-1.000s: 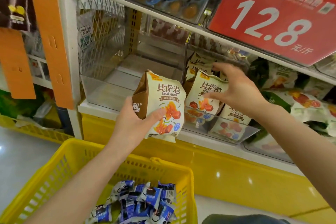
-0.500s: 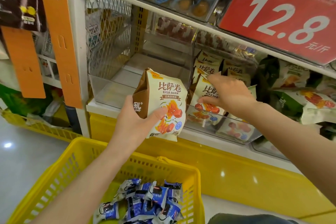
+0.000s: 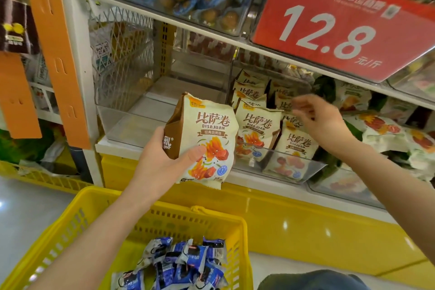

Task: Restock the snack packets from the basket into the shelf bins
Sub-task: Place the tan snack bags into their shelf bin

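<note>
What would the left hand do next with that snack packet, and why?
Probably move the packet in the left hand rightward and up into the bin of matching packets. It is held just outside that bin's front, and the right hand hovers open above it.

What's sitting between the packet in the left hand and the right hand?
Head view: stocked packets in the clear bin stand between the held packet and the right hand.

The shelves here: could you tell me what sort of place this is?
Probably a grocery shop: a red price sign reading 12.8, clear shelf bins of snack packets, and a yellow shopping basket below.
</note>
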Available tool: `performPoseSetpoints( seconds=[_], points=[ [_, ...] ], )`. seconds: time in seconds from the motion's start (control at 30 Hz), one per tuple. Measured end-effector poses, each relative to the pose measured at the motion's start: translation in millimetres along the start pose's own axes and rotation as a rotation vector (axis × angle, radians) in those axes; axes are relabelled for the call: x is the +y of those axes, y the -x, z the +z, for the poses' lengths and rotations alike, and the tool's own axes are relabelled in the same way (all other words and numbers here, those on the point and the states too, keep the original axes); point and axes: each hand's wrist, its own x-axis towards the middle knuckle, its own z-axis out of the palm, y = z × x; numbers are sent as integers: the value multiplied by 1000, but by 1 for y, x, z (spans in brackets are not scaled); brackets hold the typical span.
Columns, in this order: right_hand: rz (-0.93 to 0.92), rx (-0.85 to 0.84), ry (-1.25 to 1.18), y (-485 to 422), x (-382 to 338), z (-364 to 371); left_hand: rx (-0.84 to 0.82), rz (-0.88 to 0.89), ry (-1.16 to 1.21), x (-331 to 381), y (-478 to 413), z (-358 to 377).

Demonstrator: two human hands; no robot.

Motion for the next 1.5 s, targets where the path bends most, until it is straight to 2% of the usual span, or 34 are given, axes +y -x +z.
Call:
performPoseSetpoints(
  seconds=[0.1,0.17,0.3,0.47,0.73,0.8,0.87,0.93,0.97,1.07,1.17,1.23,1.37,1.43,1.5],
  points=[
    [134,-355,360,-1,33,-3,-21,5,-9,1,-1,8],
    [72,-443,528,0,42,0,-19,6,-16,0,-2,13],
    [-91,-404,709,-5,39,7,-19,2,-30,-2,-1,21],
    [-268,-235,831,-15,28,3,-40,23,-49,-4,-3,25],
    [-106,-318,677,-7,36,12,-206,66,-53,-9,1,38],
    [-52,-267,503,1,27,6,-241,97,-56,-7,3,42],
    [-58,-156,170,20,9,-4,-275,136,-47,-6,4,45],
    [-129,-184,-97,46,-14,-17,-313,173,-39,-3,5,52],
    [-189,-247,-121,60,-25,-23,-340,191,-39,-2,6,56],
    [-341,-347,82,89,-36,-31,-448,231,-40,3,9,76],
    [-255,-345,40,94,-27,-43,-476,293,-135,7,10,100],
    [-230,-269,19,88,-17,-61,-444,364,-270,11,4,112],
    [-136,57,72,64,7,-100,-352,487,-684,11,-17,123],
    [-87,93,113,49,15,-102,-329,581,-892,5,-22,126],
    [-102,-3,263,35,19,-92,-310,665,-997,-1,-22,130]
  ],
)
